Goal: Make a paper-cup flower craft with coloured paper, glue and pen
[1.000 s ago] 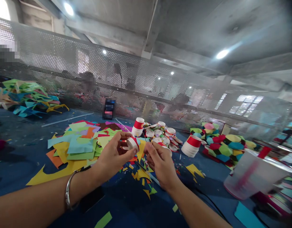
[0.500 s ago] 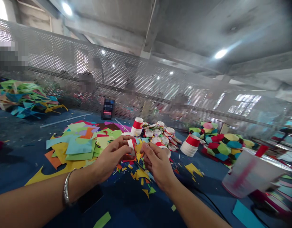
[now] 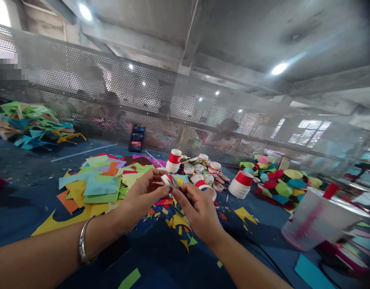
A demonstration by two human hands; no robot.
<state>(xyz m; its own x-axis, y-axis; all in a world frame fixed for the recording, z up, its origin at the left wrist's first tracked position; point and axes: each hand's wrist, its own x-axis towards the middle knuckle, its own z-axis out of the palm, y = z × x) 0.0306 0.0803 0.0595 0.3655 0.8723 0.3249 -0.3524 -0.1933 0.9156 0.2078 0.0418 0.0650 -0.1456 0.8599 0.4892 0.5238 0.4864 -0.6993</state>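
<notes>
My left hand (image 3: 141, 196) is closed round a small red-and-white paper cup (image 3: 167, 180), held above the blue table (image 3: 161, 265). My right hand (image 3: 198, 210) pinches at the same cup from the right, its fingertips meeting the left thumb. A bit of coloured paper sticks to the cup between the fingers. A metal bangle (image 3: 82, 245) sits on my left wrist. Yellow, green and red paper scraps (image 3: 180, 224) lie right under the hands.
A heap of coloured paper sheets (image 3: 97, 182) lies left of the hands. Behind them are cup stacks (image 3: 173, 159), (image 3: 240, 184) and loose lids (image 3: 203, 170). Right: a multicoloured paper ball pile (image 3: 283, 184) and a clear plastic cup (image 3: 317, 220). A perforated metal screen (image 3: 173, 108) bounds the table.
The right hand slid left and closer under the cup. The yellow paper piece that stuck out between the hands no longer shows; the cup has turned slightly in the left fingers.
</notes>
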